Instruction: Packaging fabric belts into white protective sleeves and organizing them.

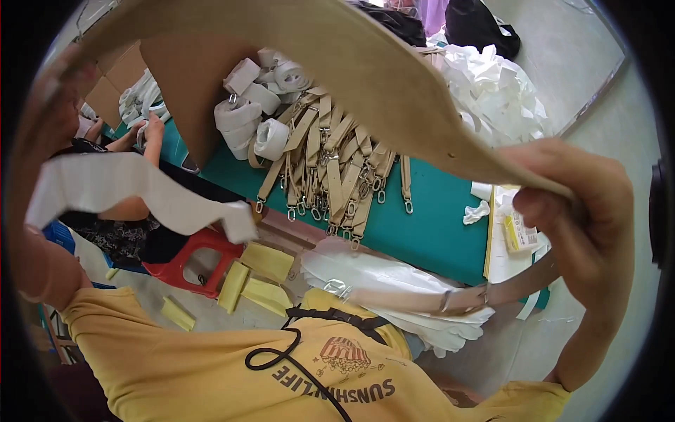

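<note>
I hold a long tan leather-like piece (365,63) arched across the top of the view, close to the camera. My right hand (580,211) pinches its right tip. My left hand (60,105), blurred at the upper left, grips its other end. A white backing strip (133,186) hangs from the left end and trails toward the middle. Below, on my lap, lie white sheets (380,278) with a tan strap with a metal ring (450,302) across them.
A teal table (436,225) carries several tan straps with metal clasps (337,169), rolled white straps (253,112) and a heap of white paper (492,91). A person's hand (151,130) works at the left, above a red stool (190,257). Yellow foam pieces (264,274) lie on the floor.
</note>
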The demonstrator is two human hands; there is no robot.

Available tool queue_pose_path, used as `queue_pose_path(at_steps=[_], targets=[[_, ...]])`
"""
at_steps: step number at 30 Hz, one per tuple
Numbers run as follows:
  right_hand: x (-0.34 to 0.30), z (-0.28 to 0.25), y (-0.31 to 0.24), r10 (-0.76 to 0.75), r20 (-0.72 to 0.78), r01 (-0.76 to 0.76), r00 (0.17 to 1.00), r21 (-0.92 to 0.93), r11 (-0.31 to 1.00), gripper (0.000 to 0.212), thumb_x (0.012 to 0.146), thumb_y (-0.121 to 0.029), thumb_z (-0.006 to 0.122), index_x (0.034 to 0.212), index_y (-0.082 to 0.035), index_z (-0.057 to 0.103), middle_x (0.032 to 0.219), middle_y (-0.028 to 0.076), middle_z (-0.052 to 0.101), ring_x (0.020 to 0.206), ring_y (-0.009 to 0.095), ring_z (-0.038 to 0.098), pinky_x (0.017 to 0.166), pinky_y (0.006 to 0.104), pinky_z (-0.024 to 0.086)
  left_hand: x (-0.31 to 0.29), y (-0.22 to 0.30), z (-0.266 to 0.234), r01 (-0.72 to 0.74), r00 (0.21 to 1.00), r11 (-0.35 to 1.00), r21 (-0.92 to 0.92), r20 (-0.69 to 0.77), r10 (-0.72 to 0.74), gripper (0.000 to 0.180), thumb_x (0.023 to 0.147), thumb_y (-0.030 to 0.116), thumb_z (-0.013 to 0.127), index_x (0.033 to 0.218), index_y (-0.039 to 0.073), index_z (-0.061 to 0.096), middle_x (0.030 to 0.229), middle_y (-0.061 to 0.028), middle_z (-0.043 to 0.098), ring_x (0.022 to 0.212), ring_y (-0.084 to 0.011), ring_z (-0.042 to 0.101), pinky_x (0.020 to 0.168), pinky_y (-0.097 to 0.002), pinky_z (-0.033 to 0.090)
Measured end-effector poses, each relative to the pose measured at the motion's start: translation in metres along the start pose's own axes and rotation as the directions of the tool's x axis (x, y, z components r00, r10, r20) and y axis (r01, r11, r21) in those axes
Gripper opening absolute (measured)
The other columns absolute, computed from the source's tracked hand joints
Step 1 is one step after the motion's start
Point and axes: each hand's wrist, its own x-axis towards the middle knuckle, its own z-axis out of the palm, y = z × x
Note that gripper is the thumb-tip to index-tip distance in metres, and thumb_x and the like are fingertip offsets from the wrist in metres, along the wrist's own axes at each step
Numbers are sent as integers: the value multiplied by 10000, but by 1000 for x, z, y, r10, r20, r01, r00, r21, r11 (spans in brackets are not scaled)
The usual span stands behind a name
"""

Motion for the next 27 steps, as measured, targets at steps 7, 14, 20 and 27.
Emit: queue_pose_path(at_steps=[7, 14, 20, 27], targets=[[-35, 9, -1, 242, -345, -281, 907, -68, 957, 414, 909, -3, 412, 1318, -16, 480, 972, 112, 612, 780, 105, 557, 615, 176, 420, 18, 95, 156, 70, 967, 392, -917, 158, 198, 521, 823, -75, 532, 1308, 70, 407, 1152, -91, 538, 1005, -138, 560, 765, -263, 480], [-19, -35, -42, 388, 122, -269, 913, -534, 801, 369, 798, 118, 588, 1142, -15, 610, 819, 150, 603, 694, 213, 562, 624, 271, 453, 44, 199, 230, -67, 876, -52, -996, -83, 476, 580, 899, 69, 575, 1371, 60, 239, 1106, -190, 511, 1065, -339, 549, 886, -430, 420], [-23, -28, -11, 437, 202, -326, 876, -419, 847, 232, 811, 78, 585, 999, -39, 655, 799, 157, 606, 653, 288, 558, 582, 321, 425, 75, 232, 243, -95, 820, -223, -970, -204, 535, 533, 943, 100, 513, 1383, 76, 211, 989, -155, 484, 875, -293, 520, 809, -396, 416], [-25, 37, 11, 531, -64, -532, 845, -204, 822, 259, 713, 139, 537, 915, 1, 623, 823, 173, 622, 758, 330, 604, 656, 353, 462, 85, 258, 232, -127, 816, -354, -927, -300, 494, 642, 931, 191, 547, 1429, 65, 163, 1078, -141, 481, 975, -268, 490, 905, -369, 398]])
